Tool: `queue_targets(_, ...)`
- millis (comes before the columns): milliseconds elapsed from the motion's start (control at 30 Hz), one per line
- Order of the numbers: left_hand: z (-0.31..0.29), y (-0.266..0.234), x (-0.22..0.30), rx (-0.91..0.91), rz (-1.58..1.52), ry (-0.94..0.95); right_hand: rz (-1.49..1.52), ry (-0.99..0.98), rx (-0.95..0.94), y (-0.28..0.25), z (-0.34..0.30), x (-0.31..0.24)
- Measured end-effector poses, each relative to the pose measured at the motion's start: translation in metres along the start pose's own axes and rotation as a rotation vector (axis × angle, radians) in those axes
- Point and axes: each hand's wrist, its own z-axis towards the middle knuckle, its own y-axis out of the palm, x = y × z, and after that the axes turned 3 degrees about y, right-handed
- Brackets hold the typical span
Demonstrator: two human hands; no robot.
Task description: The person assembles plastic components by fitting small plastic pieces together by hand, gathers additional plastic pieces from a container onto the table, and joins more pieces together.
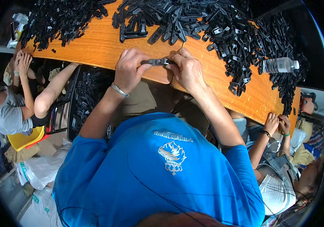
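Note:
A slim black plastic part (156,62), shaped like a clip, is held level above the table's near edge. My left hand (129,70) pinches its left end between thumb and fingers. At the other end, the thumb and fingers of my right hand (188,72) close on it. Both fingertip grips hide the ends of the part. Beyond my hands, long black plastic pieces (175,22) lie heaped on the orange wooden table (105,49). Shorter black pieces (235,49) form a heap to the right of my right hand.
Small black parts (65,22) are piled at the far left, and more (279,34) at the far right. A clear bottle (281,65) lies on the right heap. Below the table, a bin (88,94) holds black pieces. People sit at both sides, one with hands (273,125) at the edge.

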Motion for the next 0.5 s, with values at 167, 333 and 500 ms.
queue_targets(167,0.006,0.002,0.000,-0.037,-0.089,0.010,-0.011,-0.036,-0.045,-0.002,0.011,0.005)
queue_targets(333,0.006,-0.002,-0.017,-0.029,-0.132,-0.037,-0.082,-0.257,-0.082,0.031,0.040,0.008)
queue_targets(500,-0.020,-0.102,-0.034,-0.420,0.049,-0.222,-0.067,-0.305,-0.250,0.012,0.017,0.008)
